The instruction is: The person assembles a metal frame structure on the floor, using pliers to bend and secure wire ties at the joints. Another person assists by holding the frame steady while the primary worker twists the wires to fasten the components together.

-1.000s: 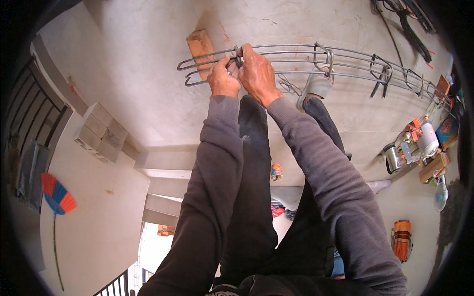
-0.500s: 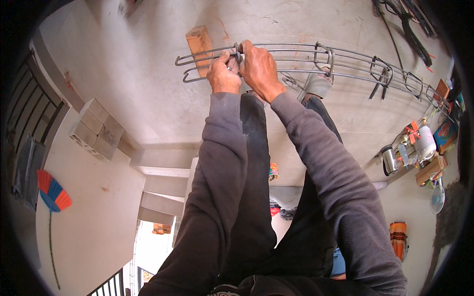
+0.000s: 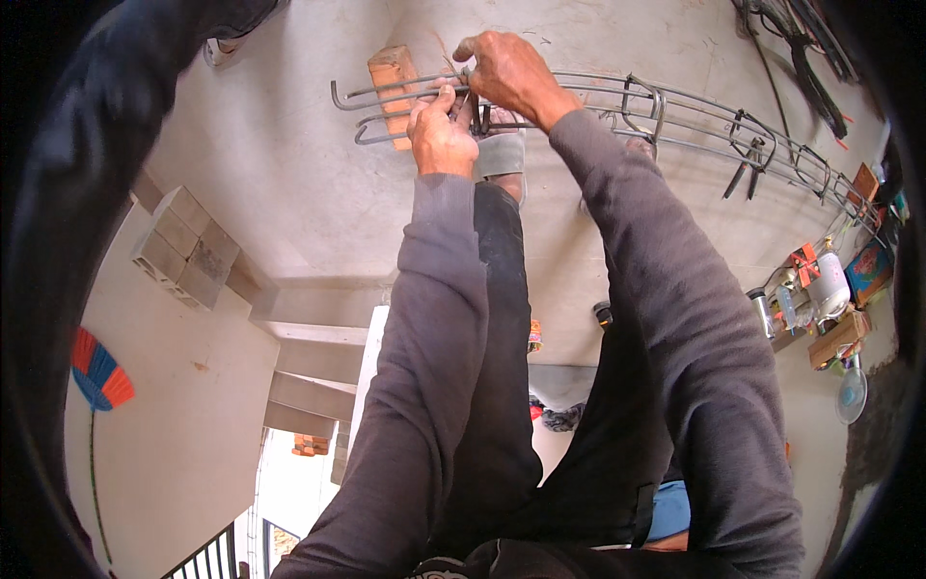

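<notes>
A long steel rebar cage [image 3: 660,114], with stirrups round its bars, runs from the upper middle toward the right. At its hooked left end, my left hand [image 3: 444,140] is closed round a stirrup, with the thumb up against a bar. My right hand [image 3: 509,75] is at the stirrup's upper corner, its fingers curled in a pinch and the forefinger bent outward. Whatever is in that pinch is hidden. Under the bar ends stands an orange brick [image 3: 393,72]. A dark pincer-like tool [image 3: 745,172] hangs on the cage farther right.
Another person's dark-clad leg [image 3: 101,125] fills the upper left. Grey hollow blocks [image 3: 188,249] stand against the left wall, above a red and blue broom [image 3: 99,372]. Bottles, a flask [image 3: 760,311] and boxes crowd the right side. Black cables [image 3: 810,82] lie at the upper right.
My right hand has lifted a little, and its forefinger has moved outward from the stirrup. The left hand stays near the same spot. Another person's leg has come in at the left.
</notes>
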Tool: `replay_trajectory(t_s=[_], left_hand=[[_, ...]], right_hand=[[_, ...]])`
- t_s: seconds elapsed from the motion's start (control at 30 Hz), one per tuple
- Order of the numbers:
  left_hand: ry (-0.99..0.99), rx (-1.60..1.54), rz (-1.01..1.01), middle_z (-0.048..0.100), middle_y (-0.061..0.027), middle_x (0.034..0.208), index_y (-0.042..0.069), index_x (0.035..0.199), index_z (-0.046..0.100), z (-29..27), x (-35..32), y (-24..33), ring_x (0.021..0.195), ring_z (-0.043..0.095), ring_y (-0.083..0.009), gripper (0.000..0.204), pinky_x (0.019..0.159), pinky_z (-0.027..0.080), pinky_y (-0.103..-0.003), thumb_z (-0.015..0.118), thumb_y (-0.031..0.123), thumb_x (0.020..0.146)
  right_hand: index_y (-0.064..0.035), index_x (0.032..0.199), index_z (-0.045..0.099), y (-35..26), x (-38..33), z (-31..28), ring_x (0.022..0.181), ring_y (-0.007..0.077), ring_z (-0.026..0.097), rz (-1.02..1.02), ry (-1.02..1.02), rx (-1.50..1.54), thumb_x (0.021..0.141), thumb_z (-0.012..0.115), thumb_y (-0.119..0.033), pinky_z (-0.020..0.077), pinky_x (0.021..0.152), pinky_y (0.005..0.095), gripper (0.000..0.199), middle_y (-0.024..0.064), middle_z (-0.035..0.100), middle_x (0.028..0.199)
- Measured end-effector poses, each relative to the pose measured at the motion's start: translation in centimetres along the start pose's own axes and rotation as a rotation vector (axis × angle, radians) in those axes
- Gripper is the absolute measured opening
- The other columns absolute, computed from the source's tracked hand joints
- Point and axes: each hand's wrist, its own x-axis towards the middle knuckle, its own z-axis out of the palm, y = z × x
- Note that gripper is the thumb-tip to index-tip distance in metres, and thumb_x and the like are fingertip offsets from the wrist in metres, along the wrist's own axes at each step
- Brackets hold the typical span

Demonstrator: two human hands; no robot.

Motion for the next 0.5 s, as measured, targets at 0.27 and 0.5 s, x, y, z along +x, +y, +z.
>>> replay_trajectory(t_s=[0.27,0.5], left_hand=[[-0.076,0.048,0.001,0.06,-0.0175,0.112,-0.002,0.118,0.052,0.1,0.4,0.4,0.105,0.062,-0.0284,0.019,0.098,0.054,-0.045,0.053,0.004,0.1],[-0.081,0.106,0.011,0.061,-0.0189,0.113,-0.003,0.118,0.051,0.7,0.3,0.7,0.105,0.063,-0.0292,0.019,0.098,0.054,-0.046,0.051,0.004,0.1]], right_hand=[[-0.0086,0.09,0.079,1.0,2.7,-0.3,0.082,0.0339,0.071,0.049,-0.139,0.073,0.071,0.068,-0.016,0.0561,0.079,0.041,0.023,0.0181,0.073,0.087],[0.0002,0.077,0.072,1.4,2.9,-0.3,0.065,0.0174,0.059,0.138,-0.219,0.355,0.07,0.069,-0.012,0.05,0.064,0.0335,0.014,0.0099,0.065,0.068]])
